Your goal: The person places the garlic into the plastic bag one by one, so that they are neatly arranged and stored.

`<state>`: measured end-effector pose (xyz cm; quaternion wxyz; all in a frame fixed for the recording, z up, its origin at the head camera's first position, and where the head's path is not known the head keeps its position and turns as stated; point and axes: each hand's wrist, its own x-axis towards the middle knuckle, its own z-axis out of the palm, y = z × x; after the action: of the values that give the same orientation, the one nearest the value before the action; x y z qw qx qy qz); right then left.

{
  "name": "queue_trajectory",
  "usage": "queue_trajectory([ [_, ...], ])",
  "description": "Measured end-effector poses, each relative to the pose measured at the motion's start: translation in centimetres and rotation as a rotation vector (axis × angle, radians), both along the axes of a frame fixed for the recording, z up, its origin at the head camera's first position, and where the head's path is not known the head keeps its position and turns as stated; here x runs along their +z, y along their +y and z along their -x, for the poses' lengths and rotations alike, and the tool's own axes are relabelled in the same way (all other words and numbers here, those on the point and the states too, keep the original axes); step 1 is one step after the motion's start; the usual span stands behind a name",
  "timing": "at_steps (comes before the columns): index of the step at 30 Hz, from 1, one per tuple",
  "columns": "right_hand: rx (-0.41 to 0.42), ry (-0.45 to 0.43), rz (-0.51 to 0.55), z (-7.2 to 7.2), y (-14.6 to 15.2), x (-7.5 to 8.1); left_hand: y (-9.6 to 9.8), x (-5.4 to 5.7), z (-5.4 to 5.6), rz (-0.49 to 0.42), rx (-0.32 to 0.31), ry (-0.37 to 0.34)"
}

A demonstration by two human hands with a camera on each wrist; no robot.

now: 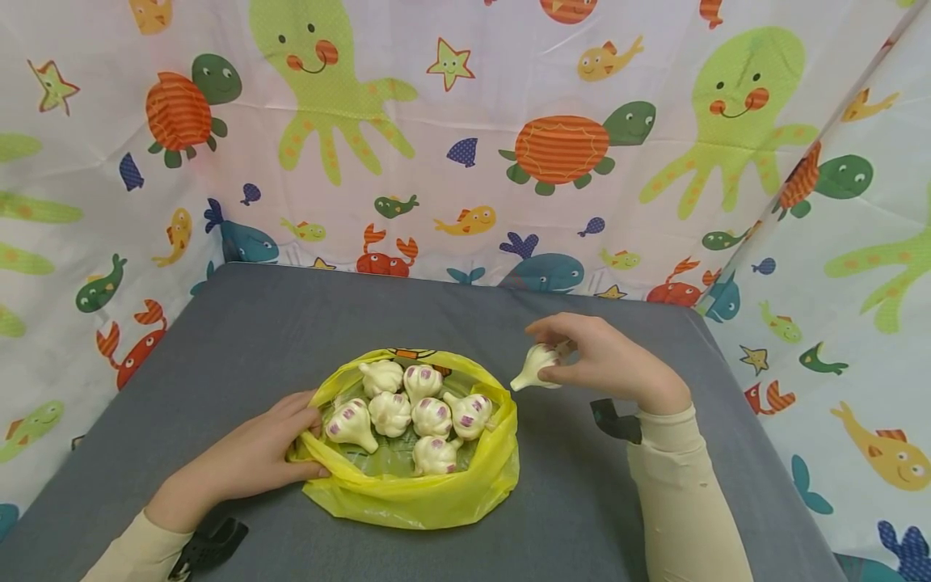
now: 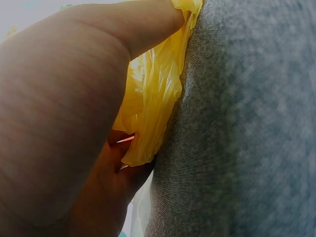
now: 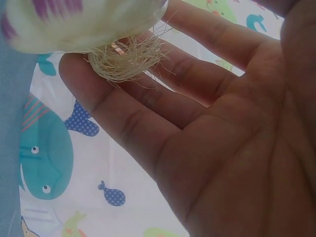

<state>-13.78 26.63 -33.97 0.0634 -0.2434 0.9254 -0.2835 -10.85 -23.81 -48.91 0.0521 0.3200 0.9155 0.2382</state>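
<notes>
A yellow plastic bag lies with its mouth spread wide, and several white garlic bulbs with purple patches sit inside it. At the bag's left side my left hand holds the rim; the left wrist view shows the crinkled yellow plastic between thumb and fingers. To the right of the bag, above the table, my right hand pinches one garlic bulb, its stem pointing down and left toward the bag. Seen from the right wrist, that bulb's dry roots hang against the fingers.
A dark grey cloth covers the table. Behind it and at both sides hangs a white curtain printed with sea animals. Black straps are on both wrists.
</notes>
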Motion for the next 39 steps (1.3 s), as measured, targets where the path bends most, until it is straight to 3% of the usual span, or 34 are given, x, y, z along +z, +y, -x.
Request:
queue_trajectory([
  [39, 0.109, -0.004, -0.007, -0.6, -2.6, 0.1, 0.0, 0.0, -0.1, 0.023, 0.021, -0.008],
])
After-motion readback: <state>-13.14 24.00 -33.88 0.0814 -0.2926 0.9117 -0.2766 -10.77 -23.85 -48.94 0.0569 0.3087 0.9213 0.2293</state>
